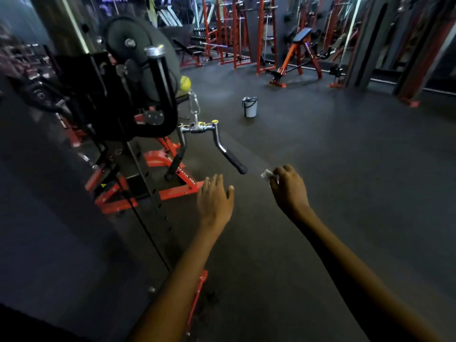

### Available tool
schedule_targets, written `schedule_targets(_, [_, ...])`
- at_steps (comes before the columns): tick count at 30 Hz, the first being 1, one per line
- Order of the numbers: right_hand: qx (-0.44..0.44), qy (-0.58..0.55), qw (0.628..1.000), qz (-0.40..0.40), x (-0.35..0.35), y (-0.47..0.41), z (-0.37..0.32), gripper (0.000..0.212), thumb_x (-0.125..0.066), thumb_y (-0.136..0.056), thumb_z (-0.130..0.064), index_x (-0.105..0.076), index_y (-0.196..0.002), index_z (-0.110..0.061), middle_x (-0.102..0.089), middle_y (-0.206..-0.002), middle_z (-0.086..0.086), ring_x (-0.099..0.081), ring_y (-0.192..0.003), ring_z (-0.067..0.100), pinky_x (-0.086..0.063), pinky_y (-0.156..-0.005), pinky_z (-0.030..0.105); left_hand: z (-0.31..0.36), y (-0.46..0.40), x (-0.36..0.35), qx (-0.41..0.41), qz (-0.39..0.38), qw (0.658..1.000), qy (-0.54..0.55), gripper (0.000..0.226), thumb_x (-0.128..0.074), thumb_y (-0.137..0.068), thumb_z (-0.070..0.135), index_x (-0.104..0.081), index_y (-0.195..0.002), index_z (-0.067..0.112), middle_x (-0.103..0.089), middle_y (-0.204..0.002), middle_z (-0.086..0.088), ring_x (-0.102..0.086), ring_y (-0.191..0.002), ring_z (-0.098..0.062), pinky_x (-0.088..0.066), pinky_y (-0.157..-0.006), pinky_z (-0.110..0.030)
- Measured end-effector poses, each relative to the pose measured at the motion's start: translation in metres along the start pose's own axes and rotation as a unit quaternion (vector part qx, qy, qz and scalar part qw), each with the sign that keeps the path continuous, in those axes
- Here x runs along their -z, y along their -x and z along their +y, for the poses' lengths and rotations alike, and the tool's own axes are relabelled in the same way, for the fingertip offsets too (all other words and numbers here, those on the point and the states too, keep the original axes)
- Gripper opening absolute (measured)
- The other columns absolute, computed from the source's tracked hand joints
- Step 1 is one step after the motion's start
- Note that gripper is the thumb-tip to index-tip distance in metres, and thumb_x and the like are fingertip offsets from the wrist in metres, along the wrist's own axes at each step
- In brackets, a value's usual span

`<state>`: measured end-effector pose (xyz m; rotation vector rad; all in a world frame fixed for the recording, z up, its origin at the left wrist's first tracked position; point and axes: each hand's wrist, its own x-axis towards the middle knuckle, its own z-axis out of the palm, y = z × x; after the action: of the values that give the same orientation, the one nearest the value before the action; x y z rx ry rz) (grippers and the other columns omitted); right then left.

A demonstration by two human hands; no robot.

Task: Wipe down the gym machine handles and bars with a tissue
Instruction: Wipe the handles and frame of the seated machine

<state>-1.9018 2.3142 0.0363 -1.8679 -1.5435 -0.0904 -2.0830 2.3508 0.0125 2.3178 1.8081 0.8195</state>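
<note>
The cable machine (116, 95) fills the left of the view, its red base frame (158, 191) on the dark floor, and from a carabiner hangs a chrome double-grip row handle (197, 129). Its nearer black rubber grip (235, 162) slopes down and toward the person, long axis running from upper left to lower right, free end pointing at the right hand (288, 188). That hand pinches a crumpled white tissue (267, 174) just right of the grip's tip, not touching. The left hand (214, 198), fingers straight and empty, hovers below the grip, slightly farther off
</note>
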Motion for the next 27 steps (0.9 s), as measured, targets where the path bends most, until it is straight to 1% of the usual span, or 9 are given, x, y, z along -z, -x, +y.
schedule_targets(2, [-0.006, -0.001, 1.0, 0.008, 0.008, 0.009, 0.029, 0.021, -0.06, -0.09, -0.018, -0.064, -0.082, 0.001, -0.059, -0.087, 0.018, -0.057, -0.072, 0.037, -0.048, -0.063, 0.044, 0.025, 0.009, -0.024, -0.006, -0.013, 1.0, 0.011, 0.047, -0.052, -0.097, 0.028, -0.051, -0.137, 0.004, -0.051, -0.142, -0.015, -0.041, -0.136, -0.029, -0.029, -0.113, -0.041])
schedule_targets(4, [-0.008, 0.002, 1.0, 0.003, 0.013, 0.017, 0.061, 0.02, -0.061, -0.088, -0.016, -0.063, -0.077, 0.0, -0.059, -0.084, 0.018, -0.057, -0.07, 0.038, -0.046, -0.061, 0.04, 0.056, 0.02, -0.045, -0.003, -0.028, 0.999, 0.016, 0.047, -0.051, -0.098, 0.027, -0.049, -0.14, 0.005, -0.048, -0.145, -0.013, -0.038, -0.139, -0.027, -0.025, -0.115, -0.038])
schedule_targets(9, [-0.008, 0.023, 0.999, -0.039, 0.024, 0.025, 0.144, 0.011, -0.065, -0.08, -0.01, -0.062, -0.072, -0.003, -0.059, -0.083, 0.014, -0.058, -0.073, 0.035, -0.042, -0.065, 0.036, 0.127, 0.042, -0.096, 0.004, -0.068, 0.998, 0.017, 0.048, -0.046, -0.101, 0.029, -0.042, -0.145, 0.011, -0.04, -0.151, -0.007, -0.03, -0.144, -0.021, -0.019, -0.117, -0.034])
schedule_targets(12, [-0.011, 0.031, 0.998, -0.058, 0.026, 0.017, 0.19, 0.011, -0.061, -0.083, -0.01, -0.061, -0.075, -0.003, -0.057, -0.088, 0.011, -0.056, -0.079, 0.03, -0.04, -0.072, 0.037, 0.159, 0.042, -0.123, 0.006, -0.096, 0.995, 0.005, 0.048, -0.044, -0.101, 0.032, -0.039, -0.146, 0.015, -0.037, -0.153, -0.005, -0.027, -0.145, -0.019, -0.02, -0.118, -0.034])
schedule_targets(15, [-0.014, 0.034, 0.996, -0.082, 0.025, 0.0, 0.224, 0.013, -0.056, -0.086, -0.015, -0.06, -0.078, -0.005, -0.056, -0.093, 0.008, -0.053, -0.091, 0.026, -0.035, -0.078, 0.037, 0.184, 0.03, -0.143, 0.008, -0.114, 0.993, -0.016, 0.049, -0.042, -0.102, 0.033, -0.035, -0.148, 0.016, -0.035, -0.155, -0.004, -0.024, -0.146, -0.018, -0.02, -0.119, -0.035])
schedule_targets(20, [0.004, 0.025, 0.991, -0.129, 0.018, -0.053, 0.268, 0.027, -0.054, -0.091, -0.027, -0.058, -0.078, -0.003, -0.054, -0.099, 0.006, -0.048, -0.102, 0.023, -0.029, -0.087, 0.038, 0.214, -0.015, -0.179, 0.027, -0.129, 0.989, -0.063, 0.052, -0.04, -0.102, 0.035, -0.029, -0.15, 0.017, -0.027, -0.158, -0.004, -0.018, -0.148, -0.019, -0.016, -0.12, -0.035])
schedule_targets(24, [0.022, 0.028, 0.987, -0.158, -0.002, -0.122, 0.297, 0.026, -0.05, -0.093, -0.029, -0.062, -0.093, -0.006, -0.053, -0.112, 0.004, -0.046, -0.112, 0.02, -0.026, -0.096, 0.037, 0.227, -0.077, -0.212, 0.039, -0.123, 0.99, -0.065, 0.053, -0.037, -0.103, 0.038, -0.026, -0.151, 0.018, -0.023, -0.16, -0.003, -0.015, -0.148, -0.018, -0.014, -0.121, -0.034])
schedule_targets(27, [0.052, 0.041, 0.98, -0.186, -0.019, -0.177, 0.313, 0.022, -0.05, -0.094, -0.028, -0.062, -0.094, -0.009, -0.053, -0.113, 0.002, -0.045, -0.115, 0.018, -0.027, -0.102, 0.041, 0.229, -0.132, -0.232, 0.06, -0.119, 0.99, -0.045, 0.053, -0.037, -0.103, 0.037, -0.026, -0.152, 0.018, -0.024, -0.159, -0.003, -0.017, -0.148, -0.017, -0.014, -0.12, -0.033])
